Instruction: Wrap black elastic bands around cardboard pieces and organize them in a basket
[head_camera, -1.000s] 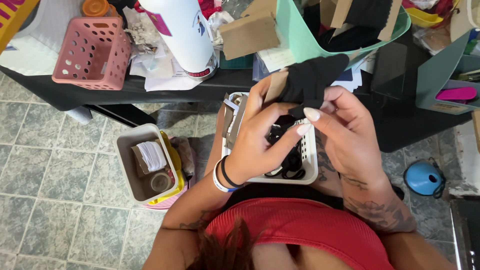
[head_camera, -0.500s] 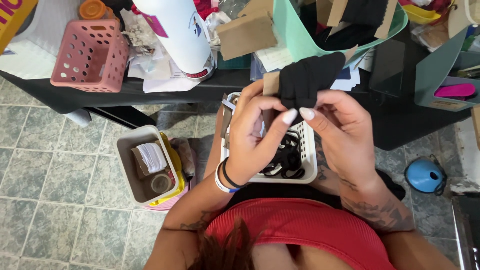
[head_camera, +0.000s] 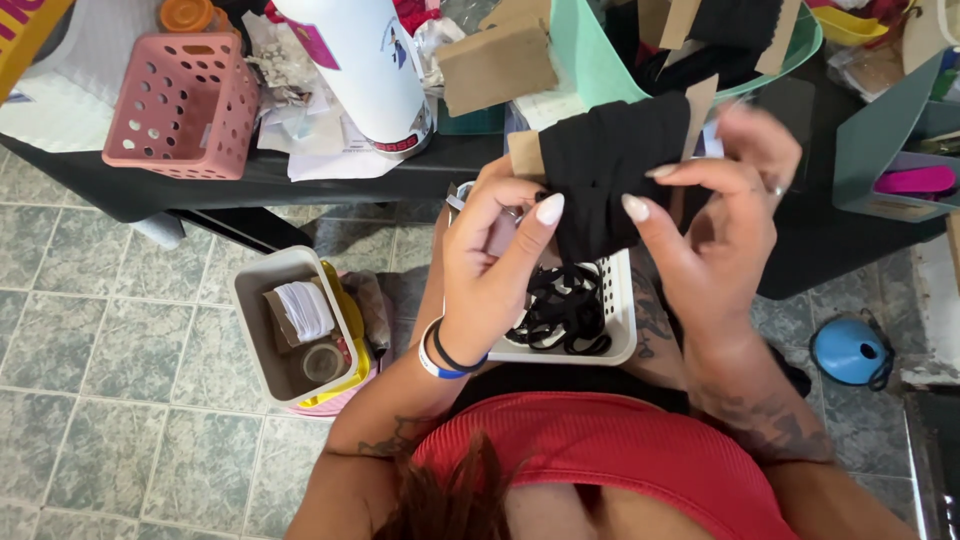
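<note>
Head view:
Wrapped card (head_camera: 612, 165): cardboard strip wound with black elastic band, held above the lap at roughly 1 o'clock from picture centre; long axis running from 8 o'clock to 2 o'clock, bare cardboard ends showing at both, the upper end pointing toward 1 o'clock.
Loose tail: black band hanging down from the wrap toward 6 o'clock, into the white basket (head_camera: 622, 320).
Left hand (head_camera: 495, 265): partly closed, thumb and forefinger pinching the lower left edge of the wrap; bracelets of white, blue and black at the wrist.
Right hand (head_camera: 715, 215): curled round the right side of the card, thumb pressed on the black wrap, fingers behind it and blurred; grip firm, not a full fist.
White basket: slotted, resting on the lap just below both hands, a tangle of black loops inside.
Beige bin (head_camera: 262, 300): on the tiled floor at 9 o'clock from the hands, holding a card of white band and a tape roll.
Pink basket (head_camera: 180, 105): on the dark table at 10 o'clock, well apart from the hands.
White cylinder (head_camera: 360, 70): upright container on the table at 11 o'clock.
Blue round object (head_camera: 848, 352): on the floor at 4 o'clock.
</note>
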